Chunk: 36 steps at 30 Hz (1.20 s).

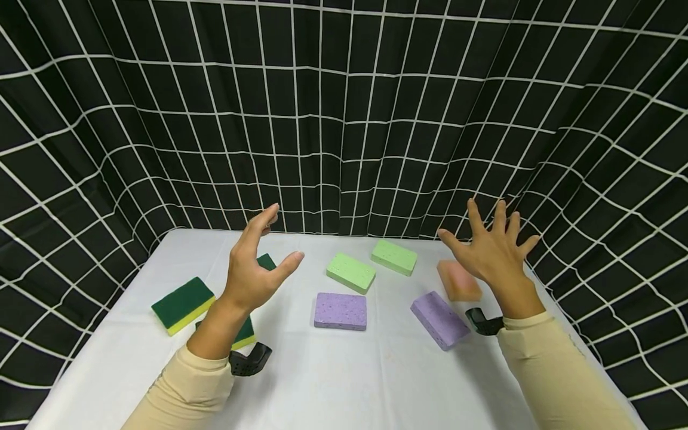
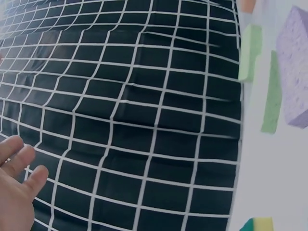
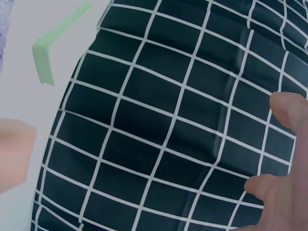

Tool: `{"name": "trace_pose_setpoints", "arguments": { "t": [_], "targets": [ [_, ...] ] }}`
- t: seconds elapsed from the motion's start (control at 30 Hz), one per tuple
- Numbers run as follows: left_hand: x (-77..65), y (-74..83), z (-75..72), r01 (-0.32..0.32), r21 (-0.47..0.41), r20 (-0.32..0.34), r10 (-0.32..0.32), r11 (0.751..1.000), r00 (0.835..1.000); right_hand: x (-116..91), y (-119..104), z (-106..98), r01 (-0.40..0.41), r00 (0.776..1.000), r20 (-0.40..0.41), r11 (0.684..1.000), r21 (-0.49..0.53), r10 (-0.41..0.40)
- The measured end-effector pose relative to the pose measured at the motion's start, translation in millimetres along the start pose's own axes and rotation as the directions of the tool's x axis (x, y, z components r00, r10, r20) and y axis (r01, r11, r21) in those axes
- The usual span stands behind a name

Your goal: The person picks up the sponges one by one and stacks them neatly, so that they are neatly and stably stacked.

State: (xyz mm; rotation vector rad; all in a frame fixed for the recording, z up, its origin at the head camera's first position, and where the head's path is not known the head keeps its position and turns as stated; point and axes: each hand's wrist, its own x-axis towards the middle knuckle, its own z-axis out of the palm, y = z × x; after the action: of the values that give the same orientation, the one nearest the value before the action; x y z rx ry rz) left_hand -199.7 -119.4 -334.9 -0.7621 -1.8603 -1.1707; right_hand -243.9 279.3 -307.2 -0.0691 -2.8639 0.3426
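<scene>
Raised above the left of the table, my left hand (image 1: 252,269) holds nothing; its thumb stands apart from the fingers. Beneath and beside it lie green-and-yellow scouring sponges, one in full view (image 1: 184,303) and others partly hidden by the hand and wrist. My right hand (image 1: 491,251) hovers at the right with fingers spread and nothing in it. Below it are an orange-pink sponge (image 1: 458,280) and a tilted purple sponge (image 1: 439,321). Another purple sponge (image 1: 341,311) lies mid-table, with two light green sponges (image 1: 351,273) behind it.
A white cloth covers the table (image 1: 333,376). Black curtains with a white grid (image 1: 333,119) enclose it at the back and both sides. Each wrist wears a small black camera mount (image 1: 250,359).
</scene>
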Motion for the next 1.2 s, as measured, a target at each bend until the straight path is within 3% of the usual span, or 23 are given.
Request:
{"name": "trace_pose_setpoints", "arguments": {
  "t": [0.23, 0.4, 0.57, 0.77, 1.0, 1.2],
  "targets": [
    [-11.8, 10.8, 13.1, 0.024, -0.084, 0.013, -0.023, 0.996, 1.000, -0.4, 0.9, 4.2, 0.005, 1.000, 0.005, 1.000, 0.008, -0.005],
    [-16.7, 28.5, 16.2, 0.117, -0.091, 0.038, -0.114, 0.989, 0.993, -0.8, -0.4, 6.9, 0.014, 1.000, -0.010, 1.000, 0.011, -0.014],
    [-28.6, 29.4, 23.0, 0.223, -0.119, 0.101, -0.212, 0.968, 0.972, -2.6, 1.1, 8.9, 0.012, 1.000, -0.010, 1.000, 0.015, -0.012],
    [-46.3, 20.4, 34.6, 0.319, -0.140, 0.172, -0.294, 0.937, 0.940, -4.8, 4.2, 11.2, 0.011, 1.000, -0.007, 1.000, 0.010, -0.011],
    [-80.5, -22.1, 57.5, 0.370, -0.149, 0.202, -0.338, 0.917, 0.919, -5.6, 5.8, 16.2, 0.012, 1.000, -0.007, 1.000, 0.006, -0.012],
    [-95.1, -35.9, 65.5, 0.424, -0.133, 0.248, -0.384, 0.896, 0.889, -5.8, 5.7, 18.2, 0.013, 1.000, -0.012, 1.000, 0.009, -0.013]
  ]
}}
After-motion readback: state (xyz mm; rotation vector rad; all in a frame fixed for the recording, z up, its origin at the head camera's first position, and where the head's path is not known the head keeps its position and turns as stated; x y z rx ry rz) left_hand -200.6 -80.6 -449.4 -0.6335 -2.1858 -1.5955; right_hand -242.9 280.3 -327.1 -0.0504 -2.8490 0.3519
